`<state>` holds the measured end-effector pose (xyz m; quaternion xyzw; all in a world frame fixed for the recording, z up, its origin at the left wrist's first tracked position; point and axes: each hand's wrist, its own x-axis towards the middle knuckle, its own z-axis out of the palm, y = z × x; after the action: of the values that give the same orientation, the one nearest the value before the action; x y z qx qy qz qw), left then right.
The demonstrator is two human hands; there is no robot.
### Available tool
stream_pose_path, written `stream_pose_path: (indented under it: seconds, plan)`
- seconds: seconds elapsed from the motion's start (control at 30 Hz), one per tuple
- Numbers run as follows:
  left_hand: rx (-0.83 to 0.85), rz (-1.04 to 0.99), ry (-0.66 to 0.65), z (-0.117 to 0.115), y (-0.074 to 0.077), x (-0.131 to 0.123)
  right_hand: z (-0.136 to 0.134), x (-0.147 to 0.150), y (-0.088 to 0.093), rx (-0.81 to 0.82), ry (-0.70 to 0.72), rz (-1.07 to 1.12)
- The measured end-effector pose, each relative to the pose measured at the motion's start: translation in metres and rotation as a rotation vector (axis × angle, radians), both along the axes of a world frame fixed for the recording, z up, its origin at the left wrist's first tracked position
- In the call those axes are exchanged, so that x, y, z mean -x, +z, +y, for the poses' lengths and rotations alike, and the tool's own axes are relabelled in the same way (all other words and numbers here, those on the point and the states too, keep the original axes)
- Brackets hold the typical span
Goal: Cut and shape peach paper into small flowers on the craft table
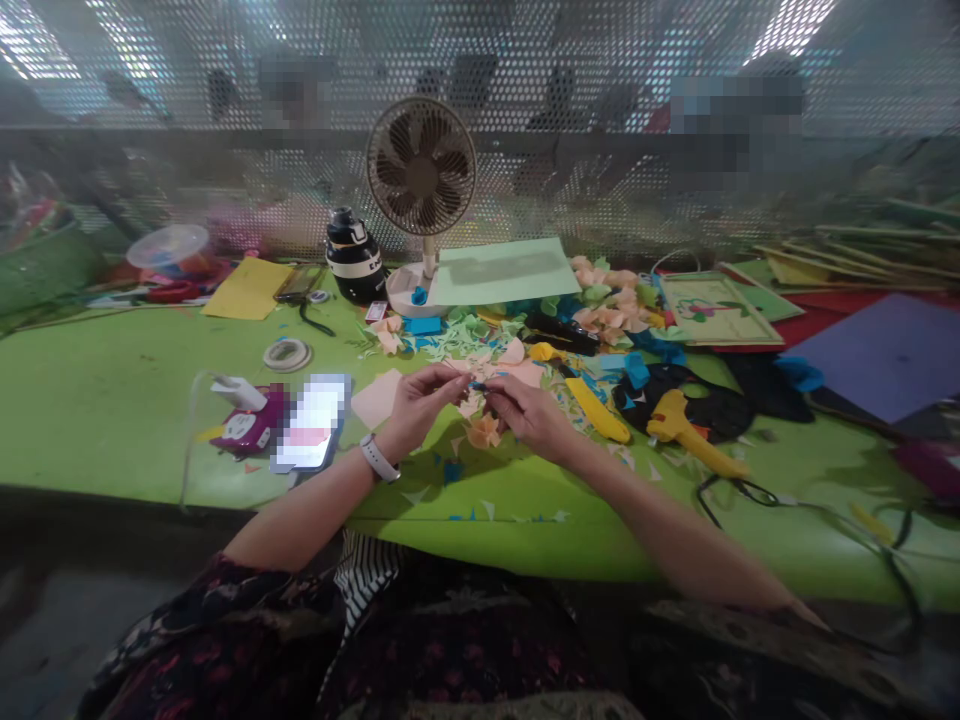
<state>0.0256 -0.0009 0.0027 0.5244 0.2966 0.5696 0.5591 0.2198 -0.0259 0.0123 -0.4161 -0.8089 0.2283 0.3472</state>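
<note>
Both my hands meet over the green table [112, 400], just above a small orange paper flower [485, 431]. My left hand [420, 405], with a white band on its wrist, pinches one end of a tiny blue paper piece [475, 385]. My right hand [531, 412] pinches the other end, fingers curled closed. Paper scraps in pink, blue and green lie scattered under and around my hands.
A phone [313, 422] and a pink charger block [251, 422] lie to the left. A yellow glue gun [686, 428] and its cable sit to the right. A small fan [421, 170], a dark bottle [352, 257], a tape roll [287, 354], paper flowers [611, 290] and coloured sheets fill the back. People sit behind a mesh screen.
</note>
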Motion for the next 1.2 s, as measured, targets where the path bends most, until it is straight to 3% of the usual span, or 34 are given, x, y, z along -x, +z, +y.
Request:
stream_pose_path:
  seconds: [0.9, 1.2]
  plan:
    - [0.003, 0.044, -0.036, 0.0, 0.0021, -0.0002, -0.0025, 0.0003, 0.0025, 0.049, 0.025, -0.018]
    - [0.038, -0.078, 0.094, 0.0081, 0.0024, 0.0036, -0.0003, -0.0021, -0.0018, 0.055, 0.002, -0.022]
